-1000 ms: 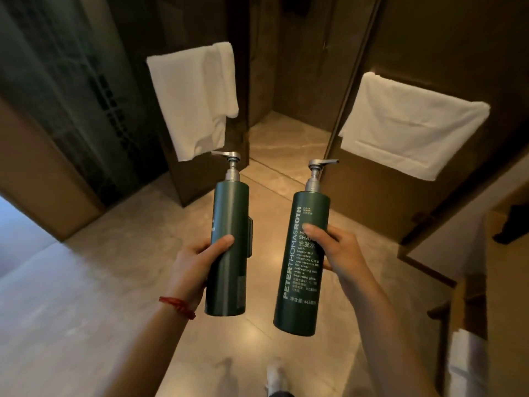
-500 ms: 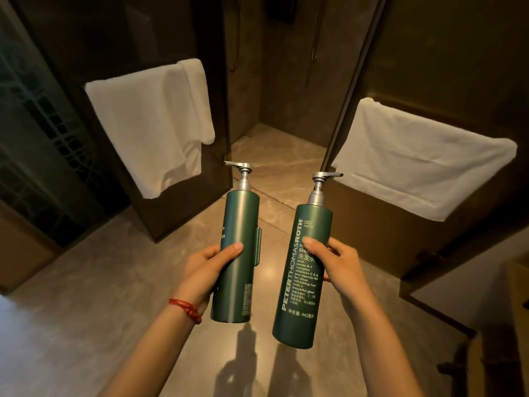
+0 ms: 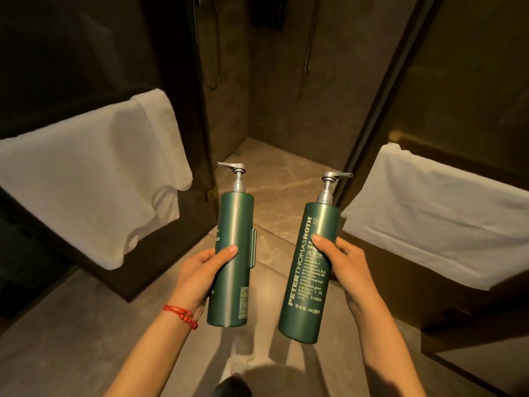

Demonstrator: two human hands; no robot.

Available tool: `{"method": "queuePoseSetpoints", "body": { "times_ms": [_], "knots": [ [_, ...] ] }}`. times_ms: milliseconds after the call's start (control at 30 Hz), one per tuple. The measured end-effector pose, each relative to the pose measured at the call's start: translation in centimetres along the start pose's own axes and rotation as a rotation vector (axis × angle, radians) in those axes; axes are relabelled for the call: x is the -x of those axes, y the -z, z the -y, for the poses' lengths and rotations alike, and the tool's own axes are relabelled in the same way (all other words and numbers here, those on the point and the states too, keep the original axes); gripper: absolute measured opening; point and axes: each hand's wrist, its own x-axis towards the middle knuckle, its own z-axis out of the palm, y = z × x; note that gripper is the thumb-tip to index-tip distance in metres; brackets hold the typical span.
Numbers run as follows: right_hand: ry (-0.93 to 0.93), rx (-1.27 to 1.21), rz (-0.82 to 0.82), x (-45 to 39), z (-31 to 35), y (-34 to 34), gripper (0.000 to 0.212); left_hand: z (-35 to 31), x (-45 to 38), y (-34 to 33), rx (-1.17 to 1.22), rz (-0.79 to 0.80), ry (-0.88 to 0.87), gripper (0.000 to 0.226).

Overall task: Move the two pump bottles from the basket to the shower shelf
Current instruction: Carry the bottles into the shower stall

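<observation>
Gripping one tall dark-green pump bottle [image 3: 230, 253] in my left hand [image 3: 200, 275] and its lettered twin [image 3: 309, 267] in my right hand [image 3: 347, 267], both out of the basket, I face the shower doorway [image 3: 280, 179]; shelving remains, the shelf seemingly unseen.

The two green pump bottles, the left bottle [image 3: 232, 253] and the right bottle [image 3: 310, 270], have been carried nearer to the shower doorway [image 3: 286, 116]. The left towel [image 3: 94, 193] and the right towel [image 3: 429, 213] are now seen closer and lower at either side, and more of the shower wall [image 3: 329, 96] has been brought into view.
</observation>
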Motion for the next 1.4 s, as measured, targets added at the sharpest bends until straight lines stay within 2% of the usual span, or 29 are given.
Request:
{"method": "queuePoseSetpoints", "body": {
  "times_ms": [100,267,433,567,633,700,767,1100,1167,1300,1400],
  "knots": [
    [-0.011,-0.018,-0.014,-6.6,2.6,-1.1,0.018,-3.5,-7.1,-1.5,0.010,0.035,0.026,0.022],
    [-0.022,-0.046,-0.065,-17.1,7.2,-2.0,0.016,-9.9,-17.8,-4.7,-0.033,0.065,-0.002,0.042],
    [-0.011,-0.049,-0.093,-26.0,9.8,-1.6,0.026,-13.8,-25.9,-8.4,-0.058,0.181,0.004,0.049],
    [0.001,-0.069,-0.121,-33.9,11.3,-1.2,0.016,-16.1,-33.2,-11.8,-0.089,0.179,0.037,0.035],
    [0.005,-0.080,-0.123,-37.7,12.1,-0.9,0.010,-17.1,-36.5,-13.7,-0.081,0.172,0.034,0.040],
    [0.007,-0.079,-0.122,-41.1,13.2,-0.6,0.014,-18.4,-39.3,-15.4,-0.066,0.162,0.046,0.044],
    [0.003,-0.051,-0.112,-44.2,14.6,-0.3,0.019,-20.0,-41.9,-16.8,-0.069,0.160,0.060,0.035],
    [-0.027,-0.052,-0.139,-59.0,18.6,-1.0,0.022,-25.8,-56.4,-21.8,-0.119,0.213,0.065,0.026],
    [-0.030,-0.062,-0.168,-62.3,19.3,-1.3,0.025,-27.2,-60.1,-22.8,-0.143,0.236,0.060,0.031],
    [-0.034,-0.084,-0.201,-69.5,22.0,-2.2,0.024,-31.4,-67.7,-24.6,-0.150,0.274,0.022,0.062],
    [-0.023,-0.086,-0.217,-74.1,24.2,-3.0,0.019,-34.4,-72.5,-25.7,-0.134,0.264,0.006,0.055]
  ]
}}
